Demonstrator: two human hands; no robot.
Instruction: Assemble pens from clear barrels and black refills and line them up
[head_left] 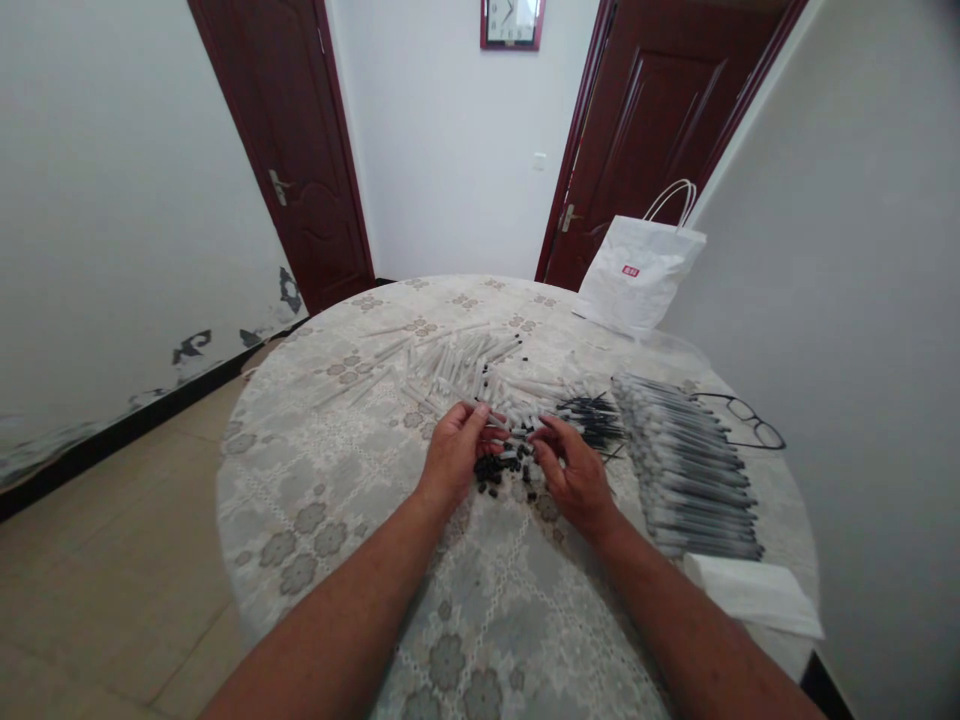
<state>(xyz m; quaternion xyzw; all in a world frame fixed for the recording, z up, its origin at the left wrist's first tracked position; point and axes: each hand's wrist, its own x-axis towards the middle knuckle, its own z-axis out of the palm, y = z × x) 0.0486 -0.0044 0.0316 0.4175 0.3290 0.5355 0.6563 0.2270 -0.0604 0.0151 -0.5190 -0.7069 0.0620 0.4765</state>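
Note:
My left hand [457, 452] and my right hand [574, 472] meet over the middle of a round table [315, 500] with a patterned cloth. Both hands have their fingers pinched together around a short white pen tube [517, 432] held between them. Just below the fingers lies a small heap of black caps [495, 472]. A loose pile of white pen tubes [457, 365] spreads out behind the hands. A bundle of thin black refills [592, 418] lies to the right of my right hand.
A long row of assembled pens [690, 470] lies at the right side of the table, with eyeglasses [742, 420] beyond it. A white paper bag [637, 270] stands at the far edge. A folded white tissue [750, 590] lies near the right edge. Two dark doors stand behind.

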